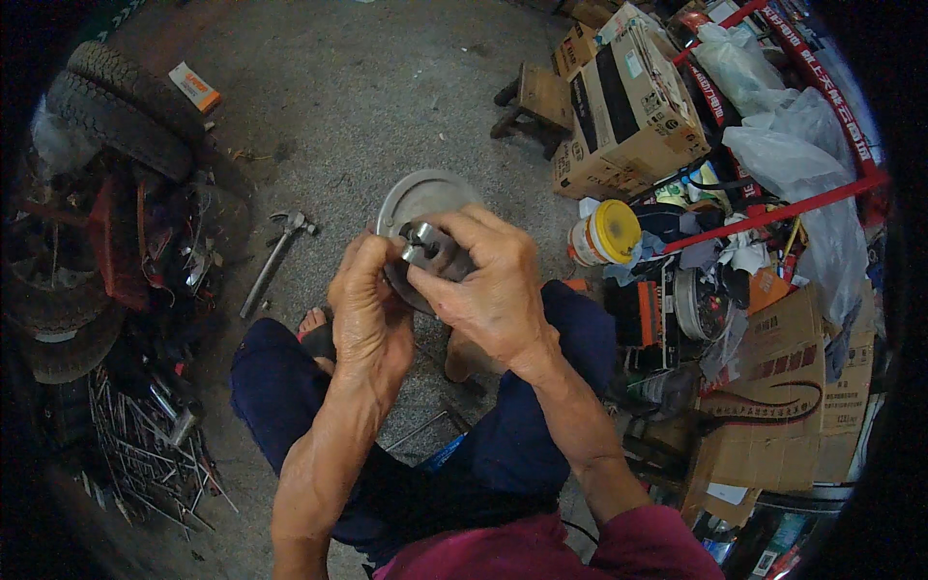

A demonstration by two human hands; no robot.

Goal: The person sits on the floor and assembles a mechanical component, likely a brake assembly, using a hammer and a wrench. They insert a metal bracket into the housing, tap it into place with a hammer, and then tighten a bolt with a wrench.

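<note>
Between my knees I hold up a round grey metal part (425,190), dish-shaped with a raised rim. My left hand (365,282) is closed at its left edge, thumb uppermost, the other fingers hidden behind. A short shiny metal cylinder (423,235) with a dark slot or hole stands at the middle of the disc. My right hand (493,280) wraps thumb and fingers round this cylinder. Whether the cylinder is fixed to the disc or separate, I cannot tell. On the floor to the left lies a hammer (274,261), its head pointing away from me.
Stacked tyres (126,106) and a heap of metal rods (145,445) lie at left. On the right are a wooden stool (541,97), a large cardboard box (628,111), a yellow-lidded tub (617,230) and a red metal frame (764,215) with plastic bags.
</note>
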